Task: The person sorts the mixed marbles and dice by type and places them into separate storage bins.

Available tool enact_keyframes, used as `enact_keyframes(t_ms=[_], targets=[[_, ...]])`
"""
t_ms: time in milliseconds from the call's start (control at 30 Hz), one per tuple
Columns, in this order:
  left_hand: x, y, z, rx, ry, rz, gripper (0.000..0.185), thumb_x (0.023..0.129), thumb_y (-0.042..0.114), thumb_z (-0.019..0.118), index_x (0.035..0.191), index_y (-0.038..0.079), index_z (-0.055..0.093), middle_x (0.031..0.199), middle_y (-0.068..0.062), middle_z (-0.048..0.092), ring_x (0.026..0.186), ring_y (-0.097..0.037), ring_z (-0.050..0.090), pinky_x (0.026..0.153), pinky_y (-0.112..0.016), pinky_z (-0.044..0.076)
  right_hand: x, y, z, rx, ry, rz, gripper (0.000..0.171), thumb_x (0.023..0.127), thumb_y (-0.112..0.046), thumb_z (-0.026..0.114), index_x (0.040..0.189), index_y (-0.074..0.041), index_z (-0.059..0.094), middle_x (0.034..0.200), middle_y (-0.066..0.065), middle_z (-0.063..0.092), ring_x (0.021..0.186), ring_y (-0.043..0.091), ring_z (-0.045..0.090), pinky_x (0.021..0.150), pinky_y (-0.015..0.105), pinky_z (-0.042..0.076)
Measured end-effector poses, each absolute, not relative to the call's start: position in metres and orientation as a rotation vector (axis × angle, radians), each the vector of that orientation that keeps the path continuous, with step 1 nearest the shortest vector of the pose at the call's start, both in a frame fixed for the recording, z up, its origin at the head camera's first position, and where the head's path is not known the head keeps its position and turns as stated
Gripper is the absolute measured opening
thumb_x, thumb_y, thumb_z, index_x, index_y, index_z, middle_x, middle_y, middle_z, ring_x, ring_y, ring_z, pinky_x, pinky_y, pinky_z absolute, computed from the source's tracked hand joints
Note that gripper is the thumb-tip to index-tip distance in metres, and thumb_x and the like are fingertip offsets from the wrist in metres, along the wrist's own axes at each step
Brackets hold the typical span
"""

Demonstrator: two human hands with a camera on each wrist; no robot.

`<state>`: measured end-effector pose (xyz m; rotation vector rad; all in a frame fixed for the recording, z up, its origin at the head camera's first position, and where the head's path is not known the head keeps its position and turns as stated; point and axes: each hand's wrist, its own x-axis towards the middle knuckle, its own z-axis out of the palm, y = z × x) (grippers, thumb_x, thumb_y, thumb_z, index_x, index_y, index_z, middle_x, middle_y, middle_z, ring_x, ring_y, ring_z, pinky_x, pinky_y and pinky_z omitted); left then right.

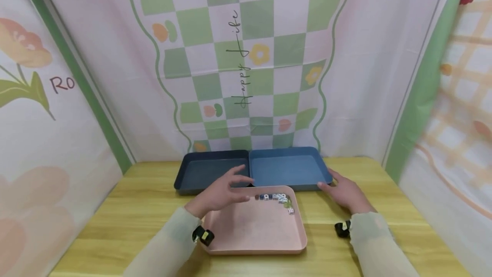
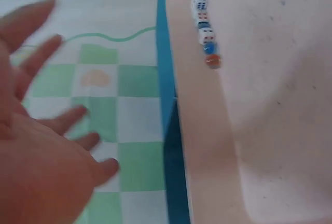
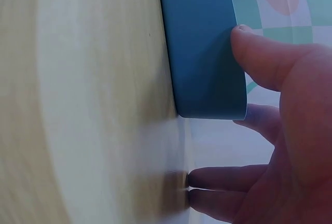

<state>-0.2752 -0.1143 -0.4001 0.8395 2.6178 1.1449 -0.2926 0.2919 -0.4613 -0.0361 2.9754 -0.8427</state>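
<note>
A pink tray [image 1: 253, 234] stands on the wooden table, with white dice [image 1: 282, 198] and small beads along its far wall and far right corner. In the left wrist view an orange bead [image 2: 212, 60] and a blue bead [image 2: 209, 47] end the row. My left hand [image 1: 226, 187] hangs over the tray's far left side, fingers spread and holding nothing. At the near right corner of the blue tray [image 1: 288, 168], my right hand [image 1: 346, 193] pinches the corner, thumb on the front rim and index finger round the side; two other fingers reach down to the table.
A dark navy tray [image 1: 211, 168] stands left of the blue one, side by side behind the pink tray. A checkered cloth [image 1: 246, 54] hangs behind the wooden table [image 1: 115, 225]. Each wrist wears a small black camera [image 1: 203, 236].
</note>
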Motion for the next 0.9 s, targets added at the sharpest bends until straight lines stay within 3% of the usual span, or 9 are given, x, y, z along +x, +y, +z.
enact_keyframes(t_ms=[133,300,433,667,900], targets=[[-0.287,-0.112,-0.401,0.886,2.516,1.206,0.043,0.092,0.033,0.075,0.133,0.026,0.065,0.163,0.009,0.018,0.148,-0.028,0.018,0.097,-0.046,0.047,-0.292,0.292,-0.461,-0.029,2.975,-0.849,0.096,0.096,-0.067,0.048,0.157,0.001,0.020,0.147,0.038,0.032,0.130,0.061,0.031,0.101,0.072,0.028],[-0.299,-0.107,-0.407,0.906,2.545,0.977,0.057,0.088,0.049,0.074,0.139,0.026,0.061,0.164,0.012,0.012,0.150,-0.018,0.002,0.110,-0.053,0.031,-0.293,0.293,-0.463,-0.033,2.981,-0.848,0.096,0.096,-0.067,0.048,0.157,0.002,0.020,0.147,0.038,0.033,0.130,0.061,0.031,0.101,0.071,0.028],[-0.308,-0.101,-0.416,0.912,2.549,0.880,0.054,0.087,0.049,0.075,0.135,0.027,0.065,0.165,0.010,0.007,0.150,-0.020,-0.007,0.115,-0.058,0.016,-0.294,0.293,-0.463,-0.032,2.983,-0.848,0.096,0.096,-0.067,0.048,0.157,0.002,0.020,0.147,0.038,0.033,0.129,0.060,0.032,0.101,0.071,0.029],[-0.319,-0.089,-0.430,0.966,2.688,0.577,0.035,0.090,0.045,0.073,0.124,0.038,0.071,0.166,0.002,0.007,0.150,-0.030,0.000,0.115,-0.060,-0.001,-0.294,0.293,-0.464,-0.039,2.991,-0.849,0.094,0.096,-0.065,0.050,0.156,0.002,0.021,0.146,0.038,0.034,0.129,0.060,0.033,0.100,0.071,0.030],[-0.319,-0.082,-0.433,0.938,2.743,0.514,0.035,0.088,0.039,0.077,0.122,0.031,0.074,0.165,-0.007,0.015,0.149,-0.033,0.009,0.113,-0.063,-0.002,-0.294,0.292,-0.463,-0.025,2.983,-0.862,0.095,0.096,-0.065,0.049,0.157,0.002,0.021,0.146,0.038,0.034,0.129,0.060,0.033,0.100,0.071,0.030]])
